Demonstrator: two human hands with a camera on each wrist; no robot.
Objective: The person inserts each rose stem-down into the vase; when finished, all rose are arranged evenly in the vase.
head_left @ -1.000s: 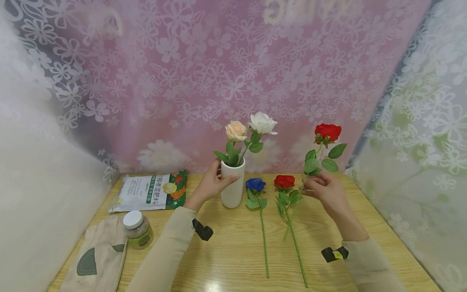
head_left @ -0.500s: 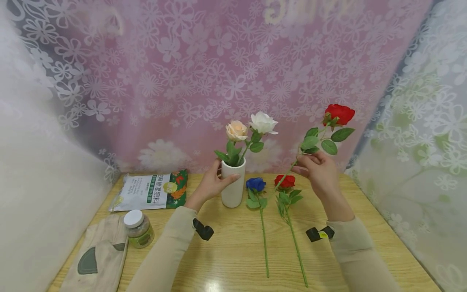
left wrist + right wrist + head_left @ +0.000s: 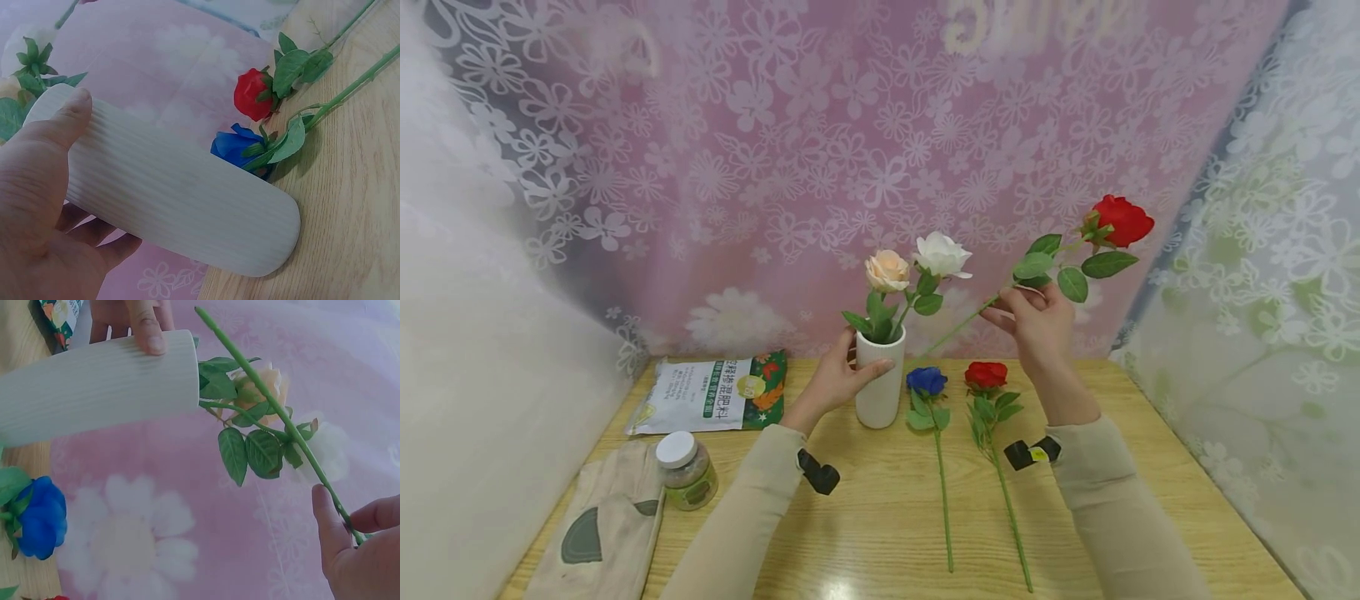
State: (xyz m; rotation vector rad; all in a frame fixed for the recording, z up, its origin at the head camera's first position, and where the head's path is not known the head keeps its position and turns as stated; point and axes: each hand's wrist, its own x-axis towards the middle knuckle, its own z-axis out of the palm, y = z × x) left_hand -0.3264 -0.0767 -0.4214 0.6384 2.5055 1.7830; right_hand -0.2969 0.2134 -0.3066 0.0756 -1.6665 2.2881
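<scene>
My left hand (image 3: 838, 379) grips the white ribbed vase (image 3: 880, 392) near its rim, thumb across the front. A peach rose (image 3: 887, 271) and a white rose (image 3: 942, 254) stand in the vase. Up to the right, my right hand (image 3: 1041, 329) pinches the stem of a red rose (image 3: 1123, 222) just below its leaves. That rose is tilted, its bloom to the upper right and its bare stem slanting down toward the vase. In the right wrist view the stem (image 3: 262, 390) passes in front of the vase flowers, its end outside the vase mouth.
A blue rose (image 3: 927, 381) and another red rose (image 3: 986, 375) lie on the wooden table (image 3: 865, 517) right of the vase. At the left are a fertilizer bag (image 3: 700, 396), a white-lidded jar (image 3: 685, 471) and beige gloves (image 3: 602, 525). A floral curtain hangs behind.
My right hand has lifted the red rose up and leftward, and its bloom has tipped further to the right. The left hand and the vase have stayed in place.
</scene>
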